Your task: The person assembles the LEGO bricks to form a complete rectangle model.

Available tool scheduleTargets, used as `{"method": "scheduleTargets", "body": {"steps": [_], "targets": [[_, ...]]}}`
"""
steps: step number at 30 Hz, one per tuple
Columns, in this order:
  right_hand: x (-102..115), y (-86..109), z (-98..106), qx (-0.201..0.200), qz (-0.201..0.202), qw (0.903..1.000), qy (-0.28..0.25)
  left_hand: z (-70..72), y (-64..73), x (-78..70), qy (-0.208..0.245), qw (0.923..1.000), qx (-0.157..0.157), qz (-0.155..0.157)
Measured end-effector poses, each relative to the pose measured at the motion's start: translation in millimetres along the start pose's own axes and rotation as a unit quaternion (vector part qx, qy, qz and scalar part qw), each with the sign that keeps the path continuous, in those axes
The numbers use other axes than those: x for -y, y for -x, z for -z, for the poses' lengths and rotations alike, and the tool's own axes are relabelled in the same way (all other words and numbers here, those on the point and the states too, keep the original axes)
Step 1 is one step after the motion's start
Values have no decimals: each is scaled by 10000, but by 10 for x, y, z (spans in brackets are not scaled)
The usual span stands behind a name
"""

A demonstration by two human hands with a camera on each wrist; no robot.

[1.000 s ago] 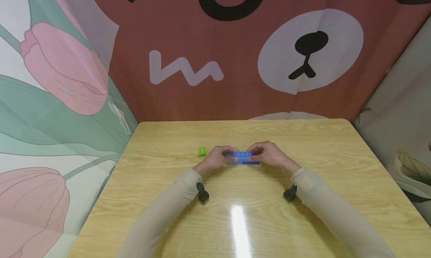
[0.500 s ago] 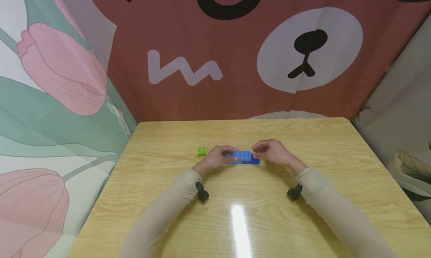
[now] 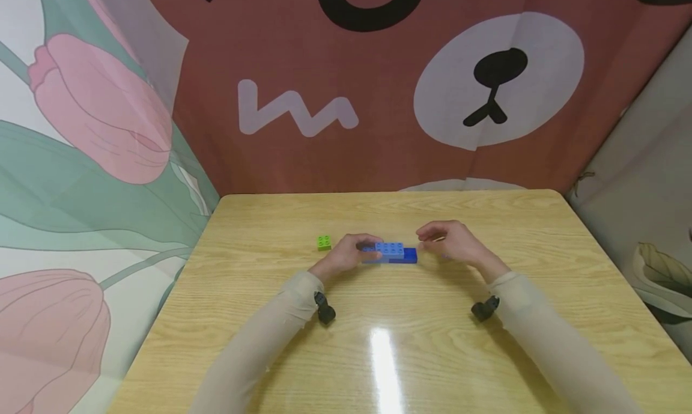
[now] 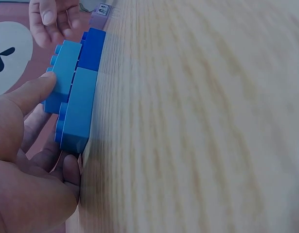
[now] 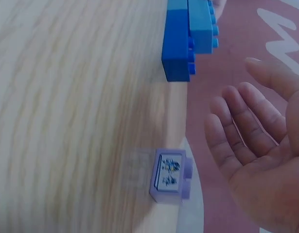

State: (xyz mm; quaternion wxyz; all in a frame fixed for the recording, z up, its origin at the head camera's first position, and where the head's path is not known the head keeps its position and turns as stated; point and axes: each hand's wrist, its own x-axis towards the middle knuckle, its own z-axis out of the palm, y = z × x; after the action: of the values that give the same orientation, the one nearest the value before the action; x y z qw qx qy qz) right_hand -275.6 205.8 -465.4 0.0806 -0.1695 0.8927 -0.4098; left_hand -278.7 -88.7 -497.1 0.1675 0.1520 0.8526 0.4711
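My left hand [image 3: 345,253] pinches the upper light blue toy brick [image 3: 390,249], thumb on its near side and fingers behind. That brick sits across two lower ones: a light blue brick [image 4: 79,110] on the left and a dark blue brick [image 3: 411,256] on the right. All three form one stack on the table. Apart from the stack, on its right, my right hand [image 3: 456,243] holds nothing, its fingers loosely bent. Beside it stands a pale purple brick [image 5: 169,175] with a printed picture, mostly hidden by the hand in the head view.
A bright green brick [image 3: 324,243] with studs on top lies left of my left hand. The wooden table [image 3: 303,366] reaches back to a red cloth [image 3: 378,167] with a printed bear face. A dark camera sits on each wrist.
My right hand has come away from the blue stack and moved right, over by the purple brick. The left hand and the stack stay where they were.
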Motion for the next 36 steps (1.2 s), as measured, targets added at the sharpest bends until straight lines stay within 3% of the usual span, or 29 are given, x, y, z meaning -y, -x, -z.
{"method": "scheduleTargets", "body": {"steps": [10, 18, 36], "targets": [[-129, 80, 145, -172, 5, 9999, 2, 0, -2, 11, 3, 10000, 13, -38], [-222, 138, 240, -344, -257, 9989, 169, -4, -5, 11, -3, 10000, 13, -86], [-451, 203, 329, -456, -408, 9969, 486, 0, 14, -23, 8, 10000, -4, 25]]}}
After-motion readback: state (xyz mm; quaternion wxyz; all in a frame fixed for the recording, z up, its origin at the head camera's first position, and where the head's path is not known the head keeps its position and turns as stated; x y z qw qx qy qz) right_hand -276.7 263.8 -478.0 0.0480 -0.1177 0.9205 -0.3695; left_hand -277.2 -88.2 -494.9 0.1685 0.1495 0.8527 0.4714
